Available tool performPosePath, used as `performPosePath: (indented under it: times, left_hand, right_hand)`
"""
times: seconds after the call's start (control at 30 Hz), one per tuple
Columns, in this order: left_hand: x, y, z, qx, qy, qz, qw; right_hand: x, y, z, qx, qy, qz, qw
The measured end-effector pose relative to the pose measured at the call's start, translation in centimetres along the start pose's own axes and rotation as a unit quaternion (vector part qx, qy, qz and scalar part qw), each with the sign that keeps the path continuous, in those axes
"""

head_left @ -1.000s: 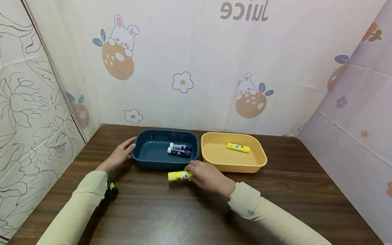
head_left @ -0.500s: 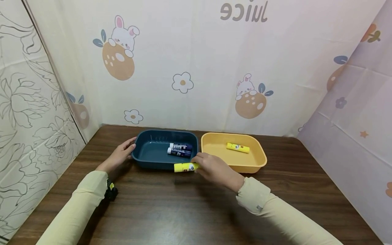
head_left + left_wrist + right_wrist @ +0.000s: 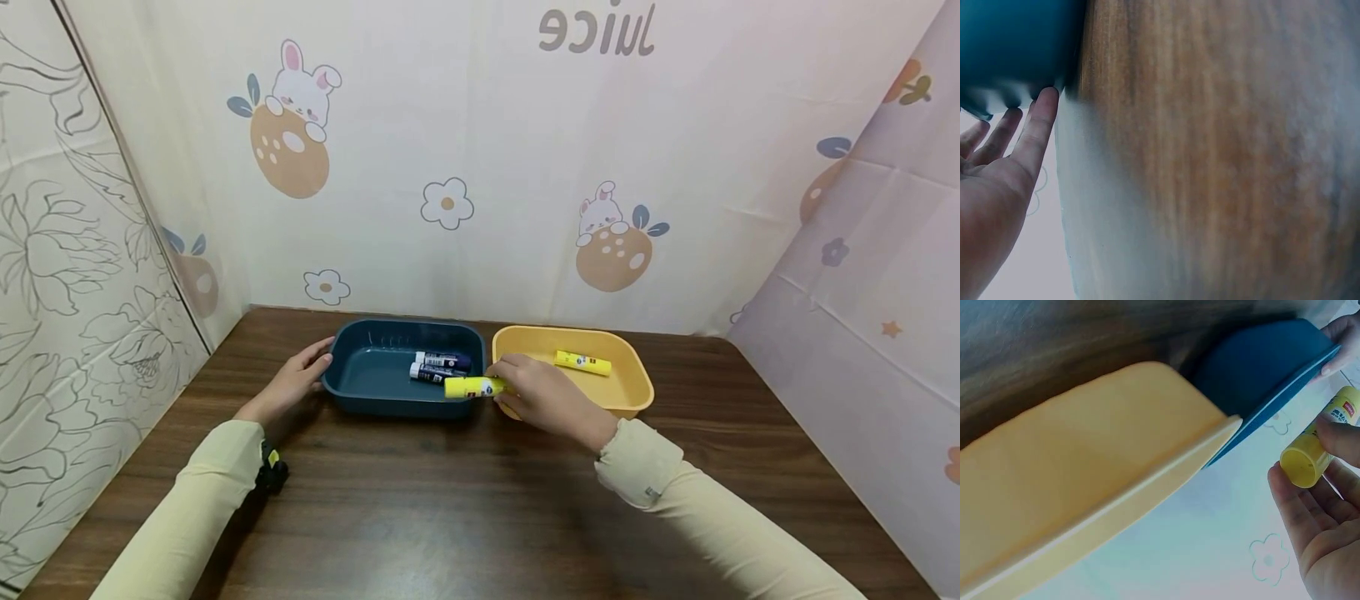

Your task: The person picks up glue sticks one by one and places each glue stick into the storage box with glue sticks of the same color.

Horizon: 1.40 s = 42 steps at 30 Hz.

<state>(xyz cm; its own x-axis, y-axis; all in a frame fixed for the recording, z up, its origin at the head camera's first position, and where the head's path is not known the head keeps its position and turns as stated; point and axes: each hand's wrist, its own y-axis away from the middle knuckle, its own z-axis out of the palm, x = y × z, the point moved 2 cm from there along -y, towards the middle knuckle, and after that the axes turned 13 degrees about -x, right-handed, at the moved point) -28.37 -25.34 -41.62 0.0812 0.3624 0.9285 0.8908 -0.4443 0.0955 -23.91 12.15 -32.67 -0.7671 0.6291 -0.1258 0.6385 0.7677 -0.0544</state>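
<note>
My right hand [image 3: 551, 396] pinches a yellow glue stick [image 3: 471, 387] between thumb and fingers. In the head view the stick overlaps the right front corner of the dark blue bin [image 3: 375, 367], and the hand overlaps the front left of the yellow bin [image 3: 633, 392]. The right wrist view shows the stick's round yellow end [image 3: 1300, 467] above the bin rims. My left hand [image 3: 288, 383] rests its fingertips on the blue bin's left end, the fingers extended [image 3: 1035, 128]. Two dark blue glue sticks [image 3: 431, 372] with white ends lie in the blue bin. Another yellow glue stick [image 3: 583, 362] lies in the yellow bin.
Both bins stand side by side at the back of the brown wooden table [image 3: 405, 517]. Behind them hangs a patterned curtain [image 3: 450, 125], with more printed cloth at left and right. A small black object [image 3: 272, 471] shows by the left wrist.
My right hand has risen away from the tabletop with the yellow glue stick, moving back and rightward toward the bins. The left hand has stayed at the blue bin.
</note>
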Motion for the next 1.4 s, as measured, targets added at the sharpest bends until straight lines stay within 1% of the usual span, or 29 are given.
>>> performPosePath:
  times: [0.2,0.43,0.6,0.73,0.87,1.1,1.3,1.4]
  left_hand:
    - [-0.4,-0.1,-0.1,0.002,-0.005,-0.004,1.0]
    - [-0.2,0.0,-0.1,0.003,-0.007,-0.006,1.0]
    - [-0.1,0.0,-0.1,0.003,-0.004,-0.008,1.0]
    - [-0.1,0.0,-0.1,0.001,-0.006,-0.002,1.0]
    - [-0.1,0.0,0.0,0.0,-0.009,0.0,1.0]
    - [-0.2,-0.1,-0.1,0.003,-0.007,-0.002,1.0]
    - [-0.1,0.0,0.0,0.001,-0.002,-0.002,1.0]
    - [-0.1,-0.1,0.0,0.003,0.0,0.007,1.0]
  right_hand:
    - [0.9,0.2,-0.5,0.013,-0.007,0.004,1.0]
    - [2.0,0.5,-1.0,0.029,-0.005,0.018,0.999]
    - [3.2,0.7,-1.4,0.034,-0.001,0.041,0.999]
    - [4.2,0.8,-1.5,0.034,-0.004,0.065,0.997]
    - [5.3,0.9,-1.4,0.032,-0.011,0.085,0.996]
    - [7.0,0.9,-0.6,0.045,-0.013,0.088,0.995]
    - [8.4,1.0,0.2,0.049,-0.017,0.103,0.993]
    - [9.1,1.0,0.8,0.05,-0.019,0.112,0.992]
